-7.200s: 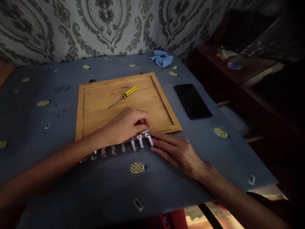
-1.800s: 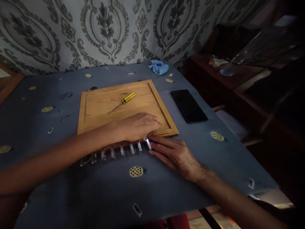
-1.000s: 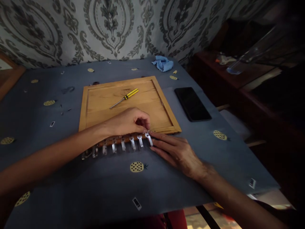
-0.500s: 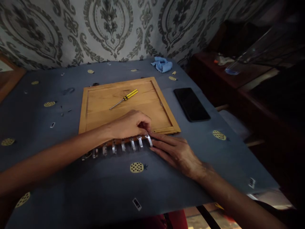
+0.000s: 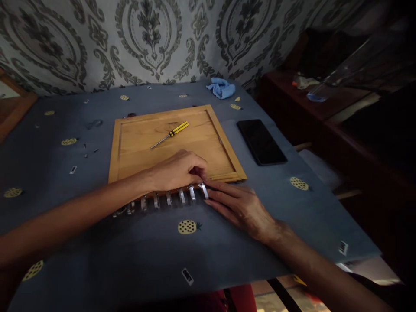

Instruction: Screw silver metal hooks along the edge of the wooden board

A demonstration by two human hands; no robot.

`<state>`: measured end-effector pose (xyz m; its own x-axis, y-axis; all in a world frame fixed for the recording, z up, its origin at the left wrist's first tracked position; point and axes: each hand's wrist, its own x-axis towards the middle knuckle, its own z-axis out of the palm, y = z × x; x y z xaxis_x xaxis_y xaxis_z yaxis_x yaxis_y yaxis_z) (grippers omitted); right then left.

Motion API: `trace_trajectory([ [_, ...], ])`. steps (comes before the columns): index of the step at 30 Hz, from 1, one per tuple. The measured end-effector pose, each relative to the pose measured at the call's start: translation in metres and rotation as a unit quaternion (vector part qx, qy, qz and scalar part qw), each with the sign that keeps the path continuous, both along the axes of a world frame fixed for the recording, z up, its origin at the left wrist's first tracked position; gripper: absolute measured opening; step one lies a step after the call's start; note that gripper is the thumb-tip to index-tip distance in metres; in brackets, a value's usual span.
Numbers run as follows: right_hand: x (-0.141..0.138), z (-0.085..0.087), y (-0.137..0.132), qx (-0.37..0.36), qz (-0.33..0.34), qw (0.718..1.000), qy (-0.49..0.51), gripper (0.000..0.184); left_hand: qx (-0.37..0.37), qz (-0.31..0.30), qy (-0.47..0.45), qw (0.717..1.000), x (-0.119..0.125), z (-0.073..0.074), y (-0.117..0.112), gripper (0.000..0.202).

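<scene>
A square wooden panel (image 5: 136, 138) with a raised frame lies on the blue patterned tablecloth (image 5: 130, 251). A strip with several metal hooks (image 5: 162, 200) lies along its near edge. My left hand (image 5: 177, 171) rests on the panel's near edge, its fingers pinched together at the rightmost hook (image 5: 203, 190); what they pinch is too small to make out. My right hand (image 5: 240, 208) lies flat on the cloth with its fingers stretched out, the tips touching that same hook. A yellow-and-black screwdriver (image 5: 170, 134) lies on the panel.
A black phone (image 5: 261, 141) lies right of the panel. A crumpled blue cloth (image 5: 221, 88) sits near the patterned wall. Small dark bits (image 5: 87, 152) are scattered left of the panel. Dark wooden furniture (image 5: 325, 104) stands to the right, past the table edge.
Both hands have stayed at the rightmost hook. The left hand's fingers have shifted slightly between pinching and pressing. The view has shifted a little.
</scene>
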<state>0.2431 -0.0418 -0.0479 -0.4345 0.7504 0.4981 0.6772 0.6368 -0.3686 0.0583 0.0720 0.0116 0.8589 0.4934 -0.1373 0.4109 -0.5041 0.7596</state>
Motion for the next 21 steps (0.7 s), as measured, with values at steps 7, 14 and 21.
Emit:
trace_trajectory([
  [7,-0.001,0.001,0.001,0.006,0.001,1.000,-0.007,0.022,-0.018,0.008,-0.018,1.000,0.001,-0.005,0.002,0.014],
  [14,0.000,0.001,0.001,0.007,0.010,1.000,-0.001,0.019,-0.130,0.019,-0.051,0.990,-0.005,-0.015,0.009,0.007],
  [21,0.001,-0.003,0.001,-0.001,0.002,1.000,0.012,0.020,-0.085,0.033,-0.034,0.995,0.000,-0.011,0.003,0.015],
])
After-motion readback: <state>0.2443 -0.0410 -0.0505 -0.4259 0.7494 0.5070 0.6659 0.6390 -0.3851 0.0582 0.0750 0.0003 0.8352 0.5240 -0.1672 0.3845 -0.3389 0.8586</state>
